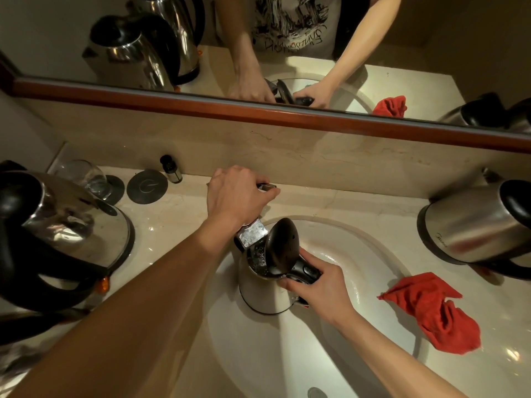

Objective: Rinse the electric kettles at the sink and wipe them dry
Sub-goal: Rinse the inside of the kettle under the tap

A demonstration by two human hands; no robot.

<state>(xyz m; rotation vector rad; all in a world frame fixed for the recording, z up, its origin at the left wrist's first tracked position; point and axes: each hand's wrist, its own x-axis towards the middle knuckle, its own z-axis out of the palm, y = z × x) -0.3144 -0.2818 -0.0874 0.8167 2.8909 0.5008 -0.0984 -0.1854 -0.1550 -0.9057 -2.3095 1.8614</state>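
A steel kettle [260, 294] stands in the white sink [359, 254] under the chrome faucet spout [253, 232], its black lid [283, 247] flipped open. Water shows inside it. My right hand [314, 285] grips its black handle. My left hand [237, 193] is curled over the faucet lever [267, 186] at the back of the basin. A second steel kettle [66, 228] stands on the counter at the left, a third kettle [477, 225] on the right. A red cloth [431, 311] lies crumpled on the counter right of the sink.
A drinking glass [83, 175], round dark coasters [147, 186] and a small dark bottle [171, 169] sit at the back left of the marble counter. A mirror with a wooden rail [287, 110] runs along the wall behind. The sink drain [316, 393] is at the bottom edge.
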